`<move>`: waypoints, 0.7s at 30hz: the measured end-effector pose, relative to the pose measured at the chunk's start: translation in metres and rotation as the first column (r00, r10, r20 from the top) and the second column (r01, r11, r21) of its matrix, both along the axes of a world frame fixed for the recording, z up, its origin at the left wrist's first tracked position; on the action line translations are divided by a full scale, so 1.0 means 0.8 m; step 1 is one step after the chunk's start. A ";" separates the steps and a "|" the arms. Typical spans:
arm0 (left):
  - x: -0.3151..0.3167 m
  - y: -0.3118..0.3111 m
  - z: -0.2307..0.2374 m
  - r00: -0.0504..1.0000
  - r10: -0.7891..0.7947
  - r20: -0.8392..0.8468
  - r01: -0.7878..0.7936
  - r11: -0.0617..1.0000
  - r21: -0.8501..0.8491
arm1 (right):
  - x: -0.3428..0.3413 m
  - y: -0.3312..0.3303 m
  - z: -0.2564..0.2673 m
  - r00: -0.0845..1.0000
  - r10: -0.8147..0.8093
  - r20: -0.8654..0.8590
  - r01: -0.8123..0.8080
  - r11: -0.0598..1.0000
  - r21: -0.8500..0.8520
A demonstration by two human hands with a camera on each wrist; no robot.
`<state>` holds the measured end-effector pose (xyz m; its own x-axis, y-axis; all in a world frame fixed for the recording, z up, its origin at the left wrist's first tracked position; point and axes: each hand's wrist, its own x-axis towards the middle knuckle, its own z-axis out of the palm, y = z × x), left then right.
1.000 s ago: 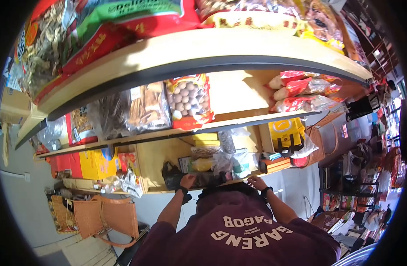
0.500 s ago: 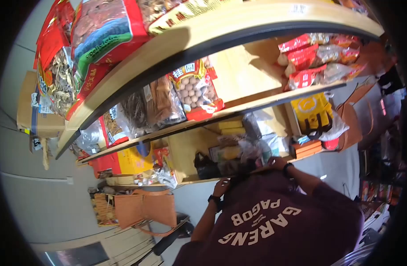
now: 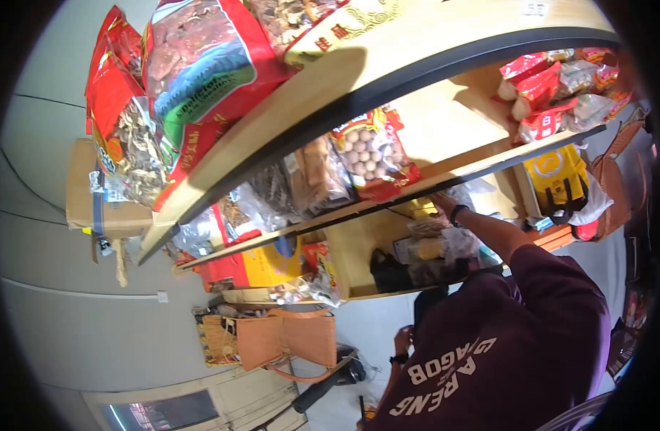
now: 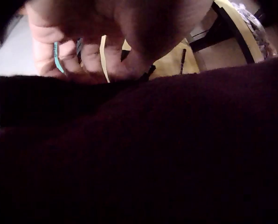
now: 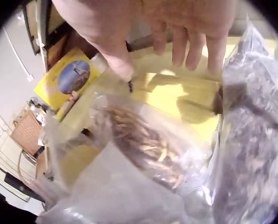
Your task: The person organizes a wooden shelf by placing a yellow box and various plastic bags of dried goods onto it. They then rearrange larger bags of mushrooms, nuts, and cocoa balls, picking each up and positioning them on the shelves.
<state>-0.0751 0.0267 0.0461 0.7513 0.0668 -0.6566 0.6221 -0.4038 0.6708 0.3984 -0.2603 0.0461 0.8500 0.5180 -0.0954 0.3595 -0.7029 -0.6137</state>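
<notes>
My right hand (image 3: pixel 443 203) reaches into the lower shelf compartment (image 3: pixel 359 241). In the right wrist view, its fingers extend, slightly apart, over a yellow pack (image 5: pixel 176 100), the thumb (image 5: pixel 120 65) close to the pack's near corner. In front of that pack lies a clear bag of brown, strip-like dried pieces (image 5: pixel 143 144). A larger clear bag of greyish contents (image 5: pixel 255 135) stands on the right. Low beside the purple shirt (image 3: pixel 488 323) is my left hand (image 3: pixel 403 339); its fingers (image 4: pixel 87 60) appear loosely bent near the dark cloth in the left wrist view, with no held object visible.
Above the compartment runs a shelf edge (image 3: pixel 409 194), carrying a bag of round brown fruits (image 3: pixel 369 154) and red-topped packs (image 3: pixel 545 108). A curved upper shelf (image 3: pixel 344 108) juts out nearer. A black bag (image 3: pixel 389 271) sits low in the compartment; a woven chair (image 3: pixel 283 337) stands beyond.
My right hand has risen from the compartment's front edge to its upper part. My left hand has dropped away below the shelf. The view has turned, shifting the shelves rightward.
</notes>
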 end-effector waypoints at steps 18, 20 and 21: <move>0.016 0.040 0.052 0.796 0.488 -0.358 -0.561 0.818 -0.132 | 0.034 0.021 0.039 0.982 0.188 0.034 -0.169 0.940 -0.298; 0.049 0.027 0.069 0.805 0.478 -0.352 -0.549 0.825 -0.134 | 0.037 0.014 0.033 0.976 0.204 0.081 -0.173 0.942 -0.287; 0.060 0.023 0.071 0.808 0.474 -0.350 -0.544 0.828 -0.135 | 0.040 0.012 0.034 0.971 0.213 0.105 -0.177 0.944 -0.278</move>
<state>-0.0269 0.0451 0.1030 0.4226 0.2144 -0.8806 0.8738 0.1617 0.4587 0.4300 -0.2505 0.0729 0.7490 0.6464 -0.1457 0.5711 -0.7412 -0.3529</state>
